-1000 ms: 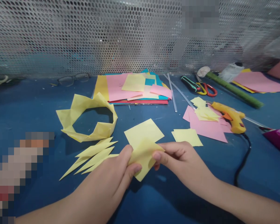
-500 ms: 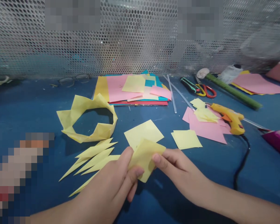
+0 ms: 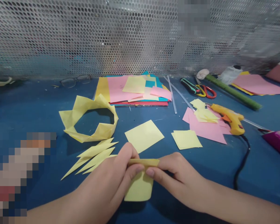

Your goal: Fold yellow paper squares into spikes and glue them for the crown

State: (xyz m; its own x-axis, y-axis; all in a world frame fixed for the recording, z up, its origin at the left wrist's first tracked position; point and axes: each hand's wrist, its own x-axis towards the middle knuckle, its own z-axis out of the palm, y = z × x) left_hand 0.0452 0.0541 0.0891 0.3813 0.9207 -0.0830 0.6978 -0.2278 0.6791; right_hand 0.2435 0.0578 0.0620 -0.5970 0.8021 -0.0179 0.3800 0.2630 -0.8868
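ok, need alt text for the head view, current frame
A person's left hand and right hand hold a yellow paper sheet, bent near its top, above a blue table. At left are a spiky yellow paper ring and slim pointed yellow pieces; beyond the hands lie loose yellow sheets, with a yellow glue gun by pink sheets at right.

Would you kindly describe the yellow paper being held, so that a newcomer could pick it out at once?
Above the near side of the blue table, the left hand and right hand nearly meet. Between them is the yellow paper; unlike the flat yellow square lying just beyond, it is bent across its top and held by both hands.
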